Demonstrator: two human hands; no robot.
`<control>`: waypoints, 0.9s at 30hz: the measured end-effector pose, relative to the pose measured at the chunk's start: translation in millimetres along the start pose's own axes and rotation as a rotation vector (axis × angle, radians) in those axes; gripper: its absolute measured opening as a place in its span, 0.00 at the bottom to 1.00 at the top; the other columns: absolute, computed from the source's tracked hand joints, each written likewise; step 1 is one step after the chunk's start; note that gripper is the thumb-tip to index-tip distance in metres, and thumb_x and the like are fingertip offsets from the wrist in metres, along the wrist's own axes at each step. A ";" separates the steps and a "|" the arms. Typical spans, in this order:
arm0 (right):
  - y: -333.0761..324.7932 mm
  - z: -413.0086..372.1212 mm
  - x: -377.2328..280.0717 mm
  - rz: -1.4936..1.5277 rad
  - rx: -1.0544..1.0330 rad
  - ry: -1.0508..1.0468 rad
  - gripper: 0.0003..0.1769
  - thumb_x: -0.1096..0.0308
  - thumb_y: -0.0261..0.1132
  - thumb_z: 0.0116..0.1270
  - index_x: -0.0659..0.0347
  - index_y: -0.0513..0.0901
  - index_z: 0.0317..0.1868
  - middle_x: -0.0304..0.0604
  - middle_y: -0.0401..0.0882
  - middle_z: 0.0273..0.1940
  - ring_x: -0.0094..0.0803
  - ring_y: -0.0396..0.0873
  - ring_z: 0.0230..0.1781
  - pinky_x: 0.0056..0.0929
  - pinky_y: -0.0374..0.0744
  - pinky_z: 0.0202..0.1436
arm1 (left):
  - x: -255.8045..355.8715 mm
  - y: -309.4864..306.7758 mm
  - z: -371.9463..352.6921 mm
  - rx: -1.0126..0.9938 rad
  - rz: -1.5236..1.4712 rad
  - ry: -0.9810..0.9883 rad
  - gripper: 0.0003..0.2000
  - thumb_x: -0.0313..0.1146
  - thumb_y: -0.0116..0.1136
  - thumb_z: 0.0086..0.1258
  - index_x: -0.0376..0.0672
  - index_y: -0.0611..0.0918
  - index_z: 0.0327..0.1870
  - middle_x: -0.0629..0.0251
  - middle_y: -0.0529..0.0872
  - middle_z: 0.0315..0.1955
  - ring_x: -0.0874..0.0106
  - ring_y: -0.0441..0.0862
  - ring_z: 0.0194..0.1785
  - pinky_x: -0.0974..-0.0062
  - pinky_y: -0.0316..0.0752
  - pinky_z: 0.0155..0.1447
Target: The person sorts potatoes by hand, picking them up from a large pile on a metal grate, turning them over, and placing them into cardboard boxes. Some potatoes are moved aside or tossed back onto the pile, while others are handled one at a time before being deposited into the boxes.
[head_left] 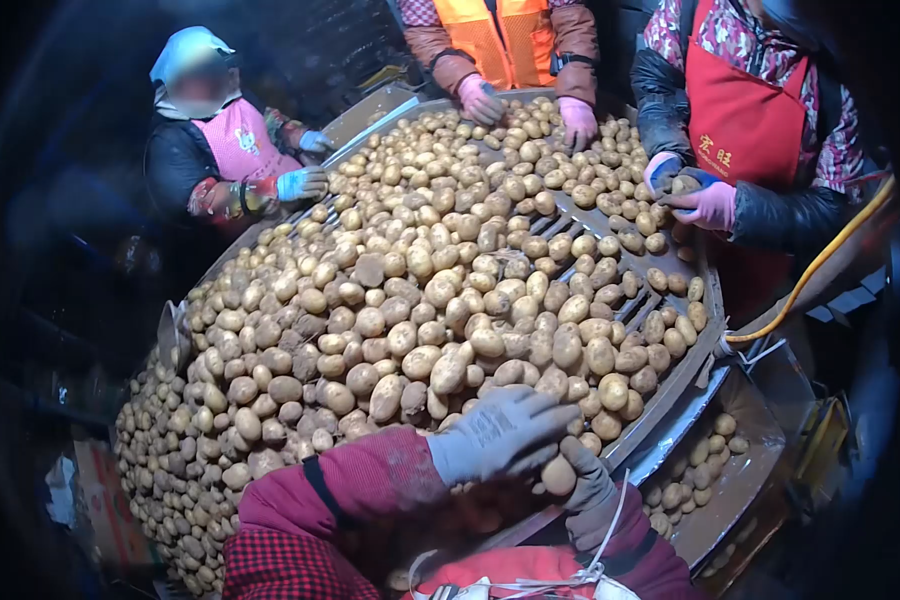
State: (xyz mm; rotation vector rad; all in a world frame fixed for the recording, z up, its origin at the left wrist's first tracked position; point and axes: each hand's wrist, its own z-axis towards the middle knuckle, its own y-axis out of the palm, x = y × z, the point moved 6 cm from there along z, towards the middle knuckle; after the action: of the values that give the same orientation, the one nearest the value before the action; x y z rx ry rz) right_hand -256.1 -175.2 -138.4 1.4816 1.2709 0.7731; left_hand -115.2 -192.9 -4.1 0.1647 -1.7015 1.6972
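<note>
My left hand [503, 432], in a grey-white glove, reaches across the front edge of a large heap of potatoes [400, 300]. Its fingers are stretched out over the nearest potatoes, and I see nothing held in it. Just below and to the right, my right hand [588, 490] wears a darker, soiled grey glove. Its fingers are closed on a single potato [558, 476], held close under the left hand's fingertips. Many potatoes in the heap carry soil, and a few look dark.
The heap lies on a slatted table [560, 225] with a raised rim. To the right, a metal chute [745, 480] holds more potatoes. A yellow hose [820, 270] hangs there. Three gloved co-workers stand around the far side, one holding potatoes [683, 185]. A cardboard box [110, 500] is at lower left.
</note>
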 end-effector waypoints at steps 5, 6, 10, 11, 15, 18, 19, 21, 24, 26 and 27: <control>41.7 13.7 -19.7 -0.192 -0.276 -0.008 0.38 0.47 0.59 0.81 0.59 0.64 0.82 0.49 0.73 0.74 0.38 0.79 0.68 0.38 0.85 0.65 | 6.9 -34.4 -39.8 0.103 0.274 -0.075 0.32 0.50 0.66 0.73 0.49 0.75 0.75 0.49 0.75 0.70 0.47 0.75 0.69 0.49 0.70 0.72; 31.0 12.3 -14.1 -0.162 0.024 -0.057 0.36 0.48 0.61 0.81 0.58 0.66 0.80 0.48 0.74 0.73 0.37 0.80 0.65 0.36 0.86 0.61 | 4.5 -44.4 -49.3 0.092 0.423 -0.124 0.32 0.52 0.66 0.71 0.53 0.76 0.75 0.49 0.76 0.70 0.45 0.74 0.70 0.44 0.69 0.72; 56.8 3.0 -22.0 -0.169 0.067 -0.135 0.34 0.52 0.61 0.80 0.61 0.69 0.78 0.50 0.76 0.70 0.37 0.82 0.62 0.35 0.86 0.58 | -49.2 -33.2 -87.9 -0.044 0.678 -0.122 0.31 0.49 0.68 0.67 0.58 0.78 0.73 0.54 0.74 0.72 0.47 0.71 0.74 0.43 0.66 0.74; 65.2 3.0 -25.4 -0.218 -0.037 -0.177 0.33 0.52 0.61 0.80 0.62 0.70 0.77 0.50 0.76 0.70 0.37 0.82 0.61 0.35 0.86 0.58 | -60.0 -38.6 -82.9 -0.077 0.633 -0.127 0.31 0.48 0.69 0.66 0.58 0.78 0.73 0.54 0.74 0.72 0.47 0.70 0.75 0.43 0.66 0.74; 41.3 5.7 -21.7 -0.242 0.003 -0.125 0.32 0.51 0.60 0.81 0.63 0.72 0.75 0.49 0.80 0.62 0.35 0.84 0.50 0.33 0.85 0.54 | -112.7 -38.5 -63.9 0.119 0.614 -0.147 0.30 0.47 0.66 0.68 0.60 0.77 0.73 0.57 0.73 0.74 0.50 0.68 0.76 0.42 0.64 0.74; 29.1 10.6 -15.9 -0.182 0.003 -0.144 0.32 0.52 0.58 0.82 0.61 0.69 0.78 0.49 0.82 0.59 0.35 0.85 0.47 0.34 0.86 0.52 | -132.3 -67.0 -29.1 0.085 0.787 -0.292 0.30 0.48 0.65 0.70 0.61 0.76 0.74 0.57 0.74 0.72 0.48 0.68 0.75 0.38 0.59 0.76; 34.5 8.7 -15.4 -0.098 -0.067 -0.099 0.32 0.52 0.57 0.82 0.59 0.68 0.79 0.49 0.82 0.60 0.35 0.86 0.48 0.35 0.87 0.51 | -137.8 -65.6 -18.2 0.097 0.923 -0.192 0.29 0.48 0.65 0.70 0.59 0.76 0.73 0.58 0.74 0.72 0.49 0.69 0.74 0.36 0.61 0.73; 30.9 6.3 -15.3 -0.098 -0.043 -0.116 0.33 0.57 0.60 0.82 0.62 0.65 0.80 0.47 0.80 0.62 0.34 0.83 0.50 0.39 0.84 0.57 | -154.2 -67.1 -4.9 0.113 0.969 -0.198 0.29 0.49 0.64 0.71 0.56 0.76 0.74 0.58 0.74 0.73 0.50 0.71 0.73 0.40 0.62 0.74; 32.0 4.3 -19.7 -0.355 -0.039 -0.218 0.34 0.58 0.59 0.83 0.62 0.63 0.82 0.45 0.80 0.61 0.33 0.83 0.52 0.37 0.84 0.58 | -164.3 -96.9 10.9 0.234 0.767 -0.505 0.28 0.51 0.59 0.75 0.54 0.76 0.74 0.52 0.75 0.71 0.50 0.72 0.73 0.51 0.64 0.75; 32.1 3.6 -19.0 -0.236 -0.073 -0.161 0.35 0.57 0.59 0.83 0.62 0.62 0.82 0.45 0.79 0.65 0.34 0.83 0.56 0.36 0.84 0.61 | -189.7 -115.4 5.2 0.321 0.790 -0.558 0.28 0.50 0.57 0.77 0.52 0.76 0.75 0.49 0.75 0.70 0.49 0.72 0.73 0.49 0.65 0.74; 27.4 6.0 -15.8 -0.131 -0.071 -0.105 0.34 0.56 0.59 0.83 0.63 0.63 0.82 0.45 0.78 0.66 0.34 0.83 0.59 0.36 0.84 0.62 | -180.6 -126.6 5.0 0.315 0.843 -0.570 0.28 0.50 0.57 0.77 0.52 0.75 0.75 0.49 0.75 0.70 0.48 0.72 0.72 0.48 0.65 0.74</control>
State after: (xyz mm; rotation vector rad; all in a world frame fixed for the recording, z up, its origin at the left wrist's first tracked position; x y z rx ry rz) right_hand -245.6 -190.8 -112.3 1.3503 1.2358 0.6398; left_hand 85.9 -283.4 0.1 0.0785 -2.0545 2.7479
